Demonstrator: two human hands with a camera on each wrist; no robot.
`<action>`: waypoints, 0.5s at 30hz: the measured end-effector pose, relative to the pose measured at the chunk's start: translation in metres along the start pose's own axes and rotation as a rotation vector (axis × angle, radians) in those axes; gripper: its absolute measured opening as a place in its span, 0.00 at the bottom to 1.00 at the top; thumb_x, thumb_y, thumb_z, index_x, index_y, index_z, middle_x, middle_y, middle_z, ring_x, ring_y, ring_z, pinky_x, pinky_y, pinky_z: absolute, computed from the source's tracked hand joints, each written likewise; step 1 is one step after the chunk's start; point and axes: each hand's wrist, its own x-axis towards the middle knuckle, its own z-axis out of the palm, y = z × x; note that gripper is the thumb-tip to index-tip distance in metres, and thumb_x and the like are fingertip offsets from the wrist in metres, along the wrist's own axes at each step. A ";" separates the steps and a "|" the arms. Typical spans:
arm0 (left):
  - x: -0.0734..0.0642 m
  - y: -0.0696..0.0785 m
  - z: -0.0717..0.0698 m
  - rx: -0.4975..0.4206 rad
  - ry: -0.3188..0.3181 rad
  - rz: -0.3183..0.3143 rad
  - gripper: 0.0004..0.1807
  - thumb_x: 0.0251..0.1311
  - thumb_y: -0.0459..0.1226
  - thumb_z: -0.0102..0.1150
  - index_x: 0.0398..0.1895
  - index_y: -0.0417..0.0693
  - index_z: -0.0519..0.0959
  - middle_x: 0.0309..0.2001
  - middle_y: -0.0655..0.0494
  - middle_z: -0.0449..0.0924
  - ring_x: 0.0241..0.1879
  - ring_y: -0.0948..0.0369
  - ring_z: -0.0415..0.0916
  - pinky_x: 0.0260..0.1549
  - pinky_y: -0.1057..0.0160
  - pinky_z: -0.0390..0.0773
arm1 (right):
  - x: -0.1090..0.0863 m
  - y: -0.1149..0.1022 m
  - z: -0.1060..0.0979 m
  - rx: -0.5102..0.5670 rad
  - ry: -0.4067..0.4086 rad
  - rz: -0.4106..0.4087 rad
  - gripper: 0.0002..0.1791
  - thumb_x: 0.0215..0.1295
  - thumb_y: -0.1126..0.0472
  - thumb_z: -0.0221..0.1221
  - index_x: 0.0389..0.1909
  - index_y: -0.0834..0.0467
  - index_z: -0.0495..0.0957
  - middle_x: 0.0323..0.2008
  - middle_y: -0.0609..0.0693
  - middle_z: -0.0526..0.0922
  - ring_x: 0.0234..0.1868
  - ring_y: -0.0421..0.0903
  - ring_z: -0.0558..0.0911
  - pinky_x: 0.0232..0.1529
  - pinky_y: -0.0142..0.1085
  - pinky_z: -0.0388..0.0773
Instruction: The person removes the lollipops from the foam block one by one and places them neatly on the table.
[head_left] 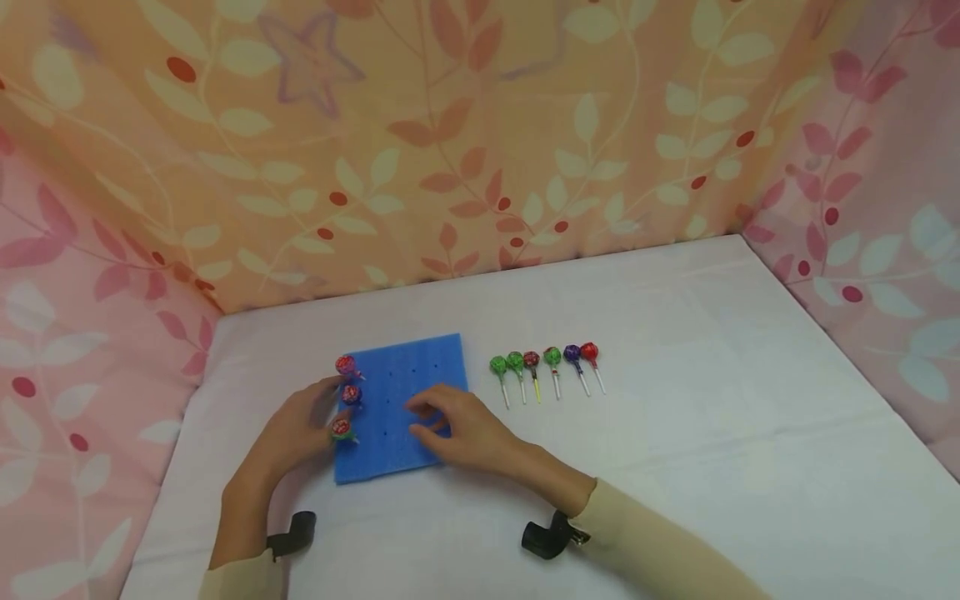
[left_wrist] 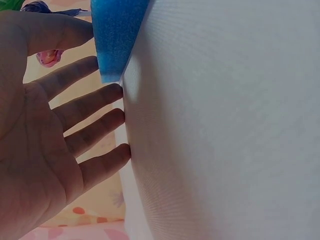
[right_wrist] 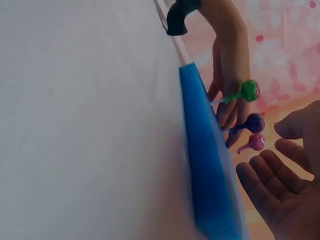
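A blue foam board (head_left: 408, 454) with small holes lies on the white table. Three wrapped lollipops stand by their sticks along its left edge: a pink one (head_left: 346, 365), a purple one (head_left: 352, 394) and a green-and-red one (head_left: 342, 429). My left hand (head_left: 292, 429) is at that edge; in the left wrist view its thumb and fingertips (left_wrist: 90, 62) reach the foam's side, fingers nearly straight. Over the board's right half hovers my right hand (head_left: 476, 429), fingers loosely bent and holding nothing. The right wrist view shows the blue board (right_wrist: 202, 150) side-on beneath it.
Right of the board, several lollipops lie in a row on the white table (head_left: 675, 417), among them a green one (head_left: 498, 365), a purple one (head_left: 573, 353) and a red one (head_left: 590, 351). Leaf-patterned curtains (head_left: 480, 150) enclose the back and sides.
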 end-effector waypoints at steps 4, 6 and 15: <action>0.000 -0.001 0.000 0.006 0.000 0.003 0.38 0.65 0.43 0.67 0.78 0.46 0.68 0.75 0.35 0.72 0.77 0.32 0.64 0.73 0.25 0.62 | 0.005 -0.004 0.009 0.020 -0.021 0.019 0.18 0.75 0.62 0.62 0.62 0.63 0.79 0.59 0.58 0.86 0.53 0.48 0.88 0.54 0.32 0.88; 0.001 -0.002 0.000 0.009 0.000 0.010 0.38 0.66 0.43 0.67 0.78 0.46 0.68 0.75 0.36 0.72 0.76 0.32 0.65 0.73 0.25 0.62 | 0.008 -0.006 0.012 0.036 -0.031 0.027 0.19 0.76 0.62 0.62 0.63 0.63 0.79 0.60 0.58 0.86 0.54 0.48 0.88 0.54 0.31 0.88; 0.002 -0.003 -0.001 -0.007 0.003 0.023 0.38 0.64 0.41 0.67 0.77 0.46 0.68 0.74 0.36 0.73 0.75 0.33 0.66 0.73 0.26 0.63 | 0.020 -0.012 0.020 0.068 -0.021 0.013 0.19 0.75 0.62 0.62 0.63 0.63 0.79 0.60 0.58 0.86 0.56 0.53 0.87 0.55 0.30 0.87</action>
